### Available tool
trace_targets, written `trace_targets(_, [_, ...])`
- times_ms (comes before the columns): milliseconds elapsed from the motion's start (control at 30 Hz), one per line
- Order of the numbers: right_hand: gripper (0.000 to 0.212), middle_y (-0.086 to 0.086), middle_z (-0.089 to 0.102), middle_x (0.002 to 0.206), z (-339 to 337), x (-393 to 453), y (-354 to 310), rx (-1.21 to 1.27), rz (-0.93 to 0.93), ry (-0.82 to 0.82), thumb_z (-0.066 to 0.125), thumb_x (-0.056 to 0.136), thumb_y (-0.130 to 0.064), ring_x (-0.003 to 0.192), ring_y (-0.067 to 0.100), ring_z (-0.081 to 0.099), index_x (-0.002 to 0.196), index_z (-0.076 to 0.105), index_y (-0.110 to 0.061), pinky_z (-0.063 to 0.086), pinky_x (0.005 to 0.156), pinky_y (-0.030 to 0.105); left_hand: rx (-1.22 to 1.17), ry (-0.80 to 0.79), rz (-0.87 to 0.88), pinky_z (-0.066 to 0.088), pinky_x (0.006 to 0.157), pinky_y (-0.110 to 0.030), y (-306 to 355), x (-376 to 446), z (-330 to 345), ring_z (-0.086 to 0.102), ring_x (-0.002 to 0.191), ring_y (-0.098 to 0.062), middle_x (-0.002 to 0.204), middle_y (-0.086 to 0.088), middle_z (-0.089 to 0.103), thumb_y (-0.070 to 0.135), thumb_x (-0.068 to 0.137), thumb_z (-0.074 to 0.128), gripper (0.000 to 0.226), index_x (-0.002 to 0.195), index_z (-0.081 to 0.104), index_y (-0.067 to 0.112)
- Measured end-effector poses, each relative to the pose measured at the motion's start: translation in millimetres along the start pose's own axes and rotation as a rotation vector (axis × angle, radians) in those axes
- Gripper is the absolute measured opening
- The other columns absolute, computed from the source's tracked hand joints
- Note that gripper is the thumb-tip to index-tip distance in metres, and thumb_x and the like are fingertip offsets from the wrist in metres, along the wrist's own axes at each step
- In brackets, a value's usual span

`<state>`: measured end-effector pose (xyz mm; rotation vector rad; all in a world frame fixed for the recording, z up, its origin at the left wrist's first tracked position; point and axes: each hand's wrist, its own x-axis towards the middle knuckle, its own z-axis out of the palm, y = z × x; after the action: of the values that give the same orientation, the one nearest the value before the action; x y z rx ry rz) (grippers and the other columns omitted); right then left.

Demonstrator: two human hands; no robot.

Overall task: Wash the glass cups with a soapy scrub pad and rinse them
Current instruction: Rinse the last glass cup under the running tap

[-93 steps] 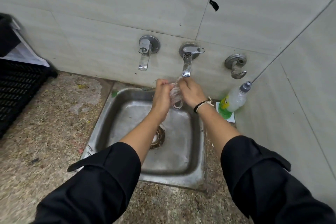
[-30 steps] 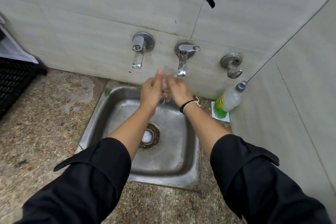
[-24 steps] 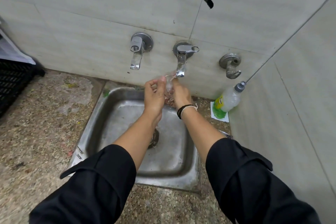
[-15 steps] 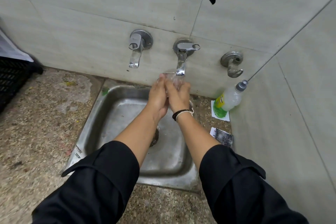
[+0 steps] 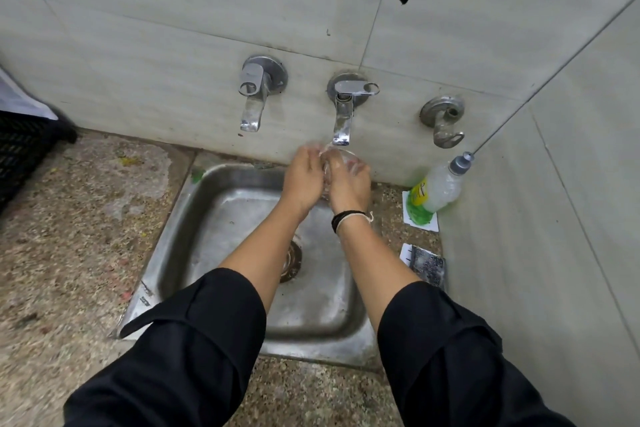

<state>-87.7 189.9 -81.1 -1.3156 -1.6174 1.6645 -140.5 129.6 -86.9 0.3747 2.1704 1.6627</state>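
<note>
Both hands are cupping the glass cup right under the middle tap — my left hand and right hand are curling round it. Since half a second ago I'm lifting it closer to the spout, so I'm judging this the rinse — over the sink.

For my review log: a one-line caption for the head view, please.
Both hands, left and right, hold a glass cup under the middle tap above the sink.
</note>
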Motion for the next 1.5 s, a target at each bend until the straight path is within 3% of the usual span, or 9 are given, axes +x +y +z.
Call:
trace_targets(100, [0.078,0.007,0.065,0.090,6,10,6,0.088,0.053,-0.001,0.073,0.055,-0.067,0.076,0.020,0.062,0.102,0.059,-0.007,0.053,0.081,0.041,0.126,-0.131,0.079,0.038,0.061,-0.008,-5,-7,-3,0.051,0.080,-0.004,0.093,0.002,0.052,0.024,0.111,0.034,0.017,0.109,0.040,0.008])
trace_targets(300, [0.056,-0.009,0.060,0.084,1,7,8,-0.001,0.019,-0.017,0.079,0.075,-0.052,0.072,0.006,0.057,0.105,0.054,-0.012,0.041,0.062,0.025,0.466,0.083,0.122,0.039,0.067,-0.036,-1,5,-8,0.062,0.084,-0.036,0.087,-0.017,0.068,0.033,0.111,0.035,0.043,0.096,0.063,0.004])
trace_targets(400, [0.047,-0.006,0.054,0.076,6,1,14,0.019,-0.006,0.018,0.078,0.078,-0.052,0.063,0.013,0.049,0.084,0.049,-0.016,0.037,0.061,0.031,0.107,0.076,-0.068,0.038,0.065,-0.034,0,11,-8,0.050,0.060,-0.025,0.063,-0.009,0.056,0.044,0.109,0.040,0.056,0.065,0.056,0.011])
trace_targets(733, [0.045,0.006,0.073,0.068,1,1,3,0.081,0.073,-0.152,0.074,0.076,-0.057,0.066,0.025,0.070,0.060,0.074,-0.015,0.059,0.072,0.046,-0.636,0.042,-0.298,0.056,0.070,-0.043,-5,-13,8,0.068,0.076,-0.028,0.087,-0.014,0.067,0.047,0.099,0.058,0.032,0.103,0.054,0.016])
trace_targets(933, [0.063,-0.003,0.073,0.083,-11,10,-27,-0.559,-0.264,-0.405,0.058,0.076,-0.073,0.076,0.019,0.069,0.103,0.065,-0.016,0.057,0.072,0.036,-0.043,0.354,0.087,0.047,0.068,-0.030,-19,-16,-12,0.058,0.069,-0.002,0.073,0.003,0.061,0.030,0.110,0.038,0.036,0.082,0.056,0.017])
trace_targets(1067, [0.045,0.006,0.054,0.073,-14,1,-36,-0.375,0.146,-0.548,0.054,0.086,-0.061,0.043,0.018,0.045,0.092,0.065,-0.018,0.030,0.041,0.021,0.187,0.345,0.362,0.031,0.065,-0.031,-21,-13,-25,0.043,0.068,-0.011,0.073,-0.003,0.054,0.025,0.103,0.038,0.032,0.080,0.055,0.011])
trace_targets(1300, [0.020,-0.003,0.060,0.087,-15,3,-2,-0.373,-0.532,-0.449,0.057,0.099,-0.034,0.075,0.002,0.055,0.095,0.052,-0.015,0.042,0.069,0.022,-0.247,-0.129,-0.568,0.026,0.044,-0.023,9,-19,-30,0.032,0.042,-0.013,0.051,0.001,0.040,0.046,0.099,0.033,0.041,0.071,0.047,0.019])
trace_targets(1367, [0.023,-0.005,0.058,0.082,-14,2,1,-0.361,-0.553,-0.376,0.053,0.099,-0.036,0.069,0.000,0.052,0.095,0.053,-0.013,0.041,0.065,0.022,-0.185,-0.131,-0.488,0.027,0.047,-0.024,14,-21,-28,0.033,0.045,-0.015,0.055,0.001,0.041,0.044,0.102,0.031,0.041,0.073,0.046,0.019])
trace_targets(1500, [0.049,0.004,0.047,0.066,-9,1,-16,-0.019,0.313,-0.490,0.036,0.094,-0.061,0.039,0.010,0.030,0.081,0.055,-0.017,0.020,0.037,0.017,0.335,0.106,0.121,0.033,0.069,-0.037,0,-20,-28,0.050,0.078,-0.027,0.084,-0.007,0.058,0.041,0.106,0.037,0.037,0.090,0.052,0.011])
